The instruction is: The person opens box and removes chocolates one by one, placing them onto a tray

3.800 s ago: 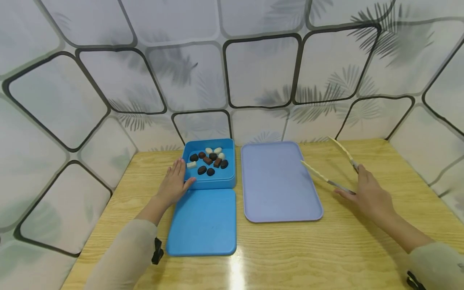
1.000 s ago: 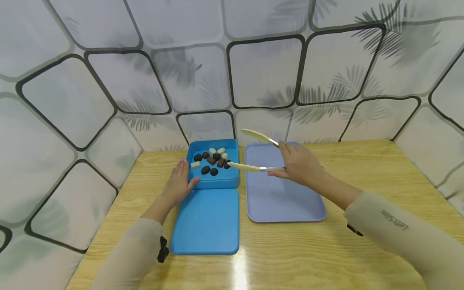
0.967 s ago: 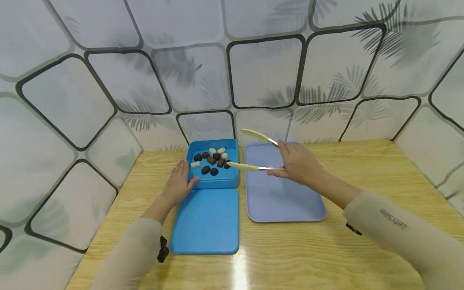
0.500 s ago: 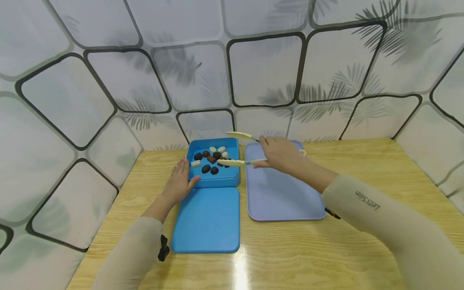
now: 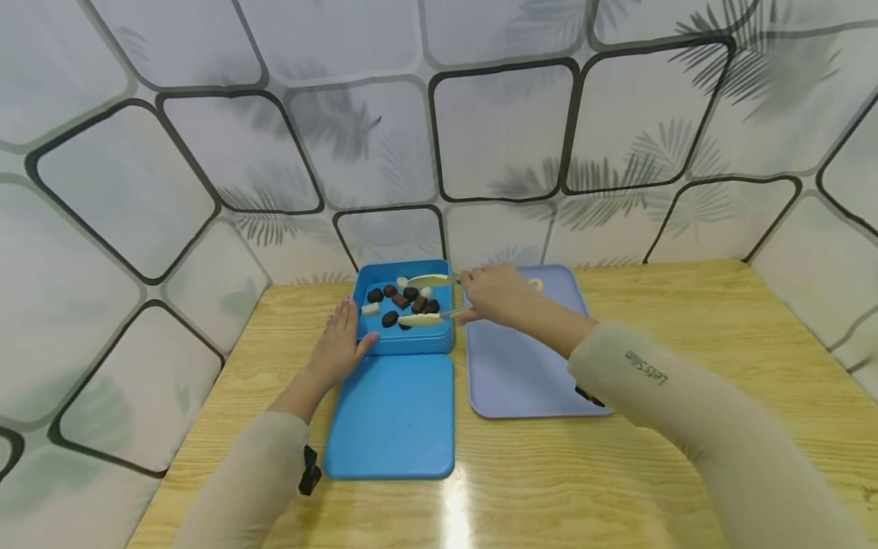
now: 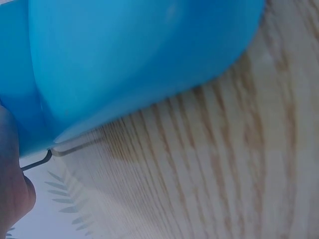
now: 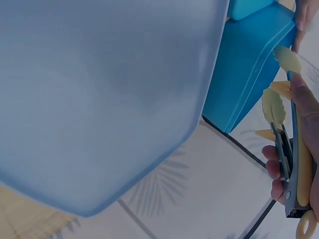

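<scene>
An open blue box (image 5: 411, 347) at the back of the wooden table holds several dark and white chocolates (image 5: 389, 319). My left hand (image 5: 341, 339) rests flat against the box's left wall, fingers straight. My right hand (image 5: 488, 296) grips cream-tipped tongs (image 5: 421, 320). Their two arms are spread apart over the box, one at its far edge and one low among the chocolates. Nothing shows between the tips. In the right wrist view the tongs (image 7: 275, 107) point toward the box (image 7: 249, 64). The left wrist view shows only the box wall (image 6: 124, 59) and table.
The blue lid (image 5: 389, 415) lies flat in front of the box. A lavender tray (image 5: 531, 374) sits to the right, under my right forearm. Patterned panels close in the table (image 5: 686, 320) at the back and both sides.
My right hand has carried the tongs from the right side of the table leftward across the tray, and their tips have dropped into the box. The left hand has stayed put.
</scene>
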Motion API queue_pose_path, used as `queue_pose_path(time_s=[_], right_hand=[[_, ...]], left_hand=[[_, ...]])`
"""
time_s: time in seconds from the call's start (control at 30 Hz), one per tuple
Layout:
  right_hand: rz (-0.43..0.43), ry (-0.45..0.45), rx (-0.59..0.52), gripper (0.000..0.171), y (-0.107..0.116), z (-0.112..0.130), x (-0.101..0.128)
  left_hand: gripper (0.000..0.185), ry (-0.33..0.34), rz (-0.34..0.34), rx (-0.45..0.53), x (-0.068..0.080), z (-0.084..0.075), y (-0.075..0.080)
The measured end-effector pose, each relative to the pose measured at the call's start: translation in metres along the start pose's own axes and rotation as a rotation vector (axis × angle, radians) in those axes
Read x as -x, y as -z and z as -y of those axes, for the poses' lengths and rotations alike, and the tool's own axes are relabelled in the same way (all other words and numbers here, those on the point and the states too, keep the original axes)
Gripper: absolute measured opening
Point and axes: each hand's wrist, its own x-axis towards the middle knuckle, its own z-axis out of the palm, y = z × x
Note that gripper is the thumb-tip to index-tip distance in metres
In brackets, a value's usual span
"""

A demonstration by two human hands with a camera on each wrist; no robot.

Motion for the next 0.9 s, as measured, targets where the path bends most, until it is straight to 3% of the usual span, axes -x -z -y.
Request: queue_pose_path(time_s=[0.13, 0.43, 0.57, 0.9], right_hand=[[0.056, -0.007, -0.015, 0.081, -0.003, 0.007, -0.009], [0.116, 0.016, -0.039, 0.05, -0.003, 0.018, -0.023], [0.19, -0.003, -0.075, 0.052, -0.003, 0.019, -0.03], [0.223, 0.01, -0.063, 0.053, -0.002, 0.022, -0.038]], left_hand=[[0.079, -0.01, -0.012, 0.008, 0.002, 0.0, 0.0], [0.078, -0.007, -0.036, 0.016, 0.006, -0.001, 0.0], [0.077, -0.001, -0.031, 0.017, 0.005, -0.002, 0.001], [0.079, -0.002, -0.014, 0.013, 0.001, -0.002, 0.002]])
